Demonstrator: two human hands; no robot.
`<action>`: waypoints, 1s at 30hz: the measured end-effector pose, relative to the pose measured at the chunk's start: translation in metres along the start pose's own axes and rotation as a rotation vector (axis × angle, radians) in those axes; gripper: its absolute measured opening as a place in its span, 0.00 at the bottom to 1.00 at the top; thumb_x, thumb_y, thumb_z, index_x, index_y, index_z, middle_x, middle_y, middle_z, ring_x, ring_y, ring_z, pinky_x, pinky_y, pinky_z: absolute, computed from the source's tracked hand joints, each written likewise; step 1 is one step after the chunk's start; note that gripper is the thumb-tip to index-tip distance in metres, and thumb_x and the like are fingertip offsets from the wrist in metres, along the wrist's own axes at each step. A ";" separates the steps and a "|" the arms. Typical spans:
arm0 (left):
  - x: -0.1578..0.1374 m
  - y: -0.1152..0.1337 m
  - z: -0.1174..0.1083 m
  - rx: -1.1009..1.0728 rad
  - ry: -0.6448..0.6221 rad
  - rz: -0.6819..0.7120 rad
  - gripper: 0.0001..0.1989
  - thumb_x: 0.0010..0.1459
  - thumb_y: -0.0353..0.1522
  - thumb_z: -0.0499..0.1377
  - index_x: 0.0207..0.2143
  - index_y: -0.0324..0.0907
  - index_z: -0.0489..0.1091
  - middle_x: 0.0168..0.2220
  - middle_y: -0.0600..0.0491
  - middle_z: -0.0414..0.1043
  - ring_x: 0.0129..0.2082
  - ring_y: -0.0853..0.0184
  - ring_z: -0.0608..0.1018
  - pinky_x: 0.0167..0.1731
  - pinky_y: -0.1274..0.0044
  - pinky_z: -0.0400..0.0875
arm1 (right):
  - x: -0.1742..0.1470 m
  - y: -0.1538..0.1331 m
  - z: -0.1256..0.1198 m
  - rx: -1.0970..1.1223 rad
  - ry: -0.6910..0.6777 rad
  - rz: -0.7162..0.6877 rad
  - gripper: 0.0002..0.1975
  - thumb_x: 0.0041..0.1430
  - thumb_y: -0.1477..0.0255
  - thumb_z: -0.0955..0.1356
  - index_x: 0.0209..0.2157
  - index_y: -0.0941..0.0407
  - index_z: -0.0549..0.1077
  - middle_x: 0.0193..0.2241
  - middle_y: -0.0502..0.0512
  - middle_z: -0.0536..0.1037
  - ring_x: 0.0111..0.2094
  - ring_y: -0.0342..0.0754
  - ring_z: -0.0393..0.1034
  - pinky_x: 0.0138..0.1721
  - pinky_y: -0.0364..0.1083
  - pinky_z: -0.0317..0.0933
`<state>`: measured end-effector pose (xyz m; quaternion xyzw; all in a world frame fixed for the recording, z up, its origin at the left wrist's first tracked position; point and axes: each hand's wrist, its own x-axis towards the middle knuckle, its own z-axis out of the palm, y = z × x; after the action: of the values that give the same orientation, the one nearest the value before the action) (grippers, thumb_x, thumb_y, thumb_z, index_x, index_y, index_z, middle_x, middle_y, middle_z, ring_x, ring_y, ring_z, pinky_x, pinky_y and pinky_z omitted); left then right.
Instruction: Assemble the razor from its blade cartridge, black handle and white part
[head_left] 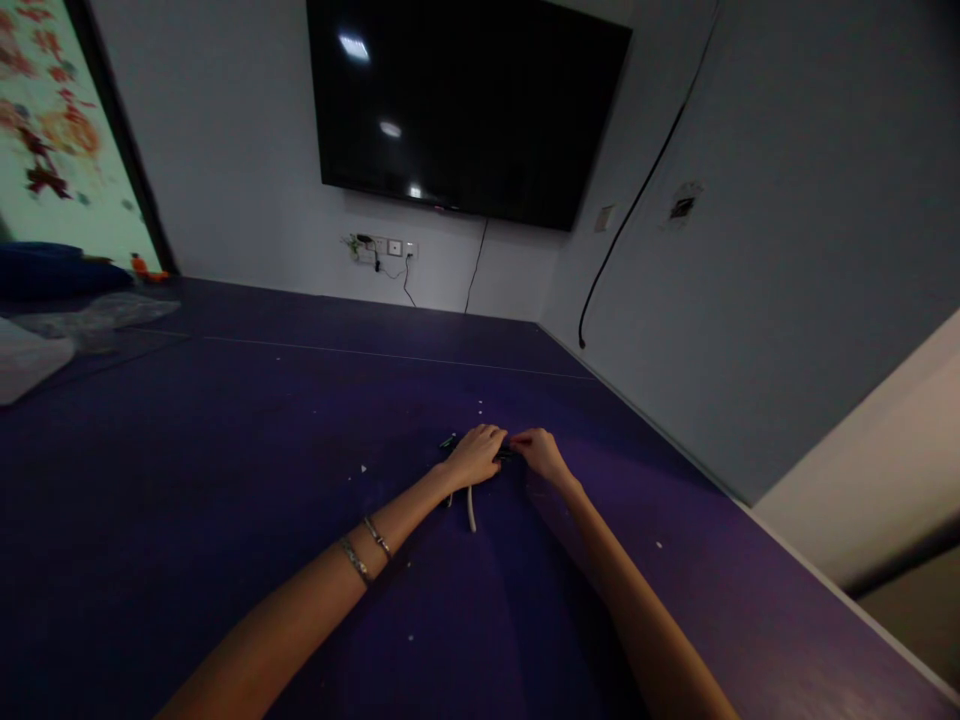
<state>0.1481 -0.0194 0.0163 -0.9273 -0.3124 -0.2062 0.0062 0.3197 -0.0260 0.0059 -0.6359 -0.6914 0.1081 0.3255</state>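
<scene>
A small dark object (505,454) with a green-marked end (448,441) lies on the purple surface, mostly hidden beneath my left hand (475,456). The fingers of that hand curl over it and hold it down. Two pale, cord-like strips (471,510) stick out from under the hand toward me. At the object's right end, my right hand (541,453) has thumb and fingers pinched together. Whatever is in this pinch is too small to make out.
The broad purple surface (300,520) carries scattered white specks. Crumpled clear plastic (105,315) and a white item (30,360) lie at the far left, near a dark blue bundle (60,270). A black cable (637,195) hangs down the right wall; a television (472,110) is mounted ahead.
</scene>
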 end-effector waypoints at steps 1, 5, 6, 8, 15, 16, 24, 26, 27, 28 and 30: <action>-0.002 0.003 -0.006 0.022 0.021 0.008 0.18 0.51 0.29 0.54 0.47 0.38 0.61 0.47 0.46 0.64 0.49 0.62 0.66 0.48 0.72 0.60 | 0.000 0.000 -0.001 0.008 0.002 0.003 0.10 0.47 0.76 0.66 0.30 0.57 0.79 0.30 0.56 0.80 0.33 0.49 0.73 0.35 0.43 0.64; -0.014 0.009 -0.036 0.077 0.083 -0.034 0.09 0.54 0.32 0.53 0.39 0.40 0.64 0.41 0.49 0.65 0.44 0.63 0.68 0.45 0.72 0.62 | 0.001 0.000 -0.003 0.042 0.024 0.016 0.09 0.47 0.74 0.66 0.30 0.58 0.79 0.30 0.56 0.80 0.33 0.49 0.73 0.35 0.43 0.63; -0.017 0.009 -0.043 0.082 0.080 -0.064 0.08 0.55 0.32 0.53 0.37 0.40 0.65 0.40 0.49 0.66 0.42 0.64 0.69 0.43 0.73 0.63 | 0.001 -0.001 -0.003 0.052 0.028 0.014 0.09 0.47 0.73 0.66 0.30 0.58 0.78 0.30 0.56 0.79 0.33 0.49 0.73 0.35 0.43 0.63; -0.025 0.007 -0.055 0.078 0.043 -0.141 0.08 0.56 0.34 0.51 0.35 0.40 0.65 0.38 0.50 0.67 0.38 0.65 0.71 0.40 0.74 0.65 | 0.001 -0.003 -0.003 0.073 0.027 0.009 0.09 0.47 0.73 0.66 0.30 0.57 0.78 0.30 0.55 0.79 0.32 0.48 0.73 0.35 0.43 0.63; -0.055 -0.003 -0.074 0.092 -0.154 -0.422 0.14 0.56 0.37 0.48 0.31 0.41 0.71 0.31 0.49 0.73 0.34 0.62 0.75 0.34 0.73 0.68 | 0.002 -0.012 -0.003 0.124 0.005 -0.003 0.10 0.48 0.72 0.65 0.30 0.58 0.78 0.28 0.55 0.79 0.31 0.48 0.73 0.33 0.42 0.63; -0.059 -0.004 -0.073 0.100 -0.179 -0.447 0.14 0.56 0.37 0.49 0.30 0.40 0.71 0.31 0.48 0.73 0.34 0.61 0.76 0.34 0.72 0.68 | 0.002 -0.014 -0.003 0.124 -0.001 -0.007 0.10 0.48 0.72 0.65 0.30 0.57 0.78 0.28 0.55 0.79 0.32 0.48 0.73 0.33 0.42 0.63; -0.074 -0.001 -0.056 0.109 -0.300 -0.522 0.19 0.54 0.44 0.49 0.33 0.40 0.73 0.35 0.44 0.74 0.36 0.56 0.76 0.35 0.67 0.70 | 0.003 -0.021 0.001 0.121 -0.029 -0.039 0.11 0.49 0.71 0.65 0.30 0.58 0.78 0.29 0.56 0.79 0.32 0.49 0.73 0.33 0.43 0.63; -0.073 0.002 -0.053 0.113 -0.300 -0.511 0.20 0.54 0.44 0.49 0.34 0.39 0.73 0.36 0.43 0.74 0.37 0.55 0.76 0.35 0.66 0.70 | 0.003 -0.023 0.002 0.121 -0.029 -0.037 0.11 0.49 0.71 0.65 0.30 0.58 0.78 0.29 0.56 0.79 0.32 0.49 0.73 0.33 0.43 0.63; -0.072 0.004 -0.052 0.114 -0.298 -0.508 0.20 0.54 0.43 0.49 0.34 0.39 0.73 0.36 0.43 0.74 0.38 0.55 0.76 0.35 0.66 0.70 | 0.003 -0.023 0.002 0.123 -0.032 -0.039 0.11 0.49 0.71 0.65 0.30 0.58 0.78 0.29 0.56 0.79 0.32 0.49 0.73 0.33 0.43 0.63; -0.071 0.006 -0.051 0.114 -0.298 -0.506 0.19 0.54 0.43 0.49 0.35 0.39 0.73 0.36 0.42 0.74 0.38 0.55 0.76 0.36 0.66 0.69 | 0.003 -0.024 0.002 0.126 -0.037 -0.043 0.11 0.49 0.70 0.65 0.30 0.58 0.78 0.29 0.56 0.79 0.32 0.49 0.73 0.33 0.43 0.63; -0.069 0.008 -0.049 0.114 -0.302 -0.515 0.18 0.54 0.41 0.50 0.35 0.39 0.72 0.37 0.42 0.74 0.39 0.55 0.76 0.36 0.66 0.69 | 0.003 -0.027 0.001 0.128 -0.043 -0.053 0.11 0.49 0.70 0.64 0.30 0.58 0.78 0.29 0.56 0.79 0.32 0.49 0.73 0.33 0.43 0.63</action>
<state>0.0849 -0.0726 0.0359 -0.8360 -0.5456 -0.0428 -0.0408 0.2976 -0.0271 0.0212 -0.5929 -0.7063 0.1573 0.3535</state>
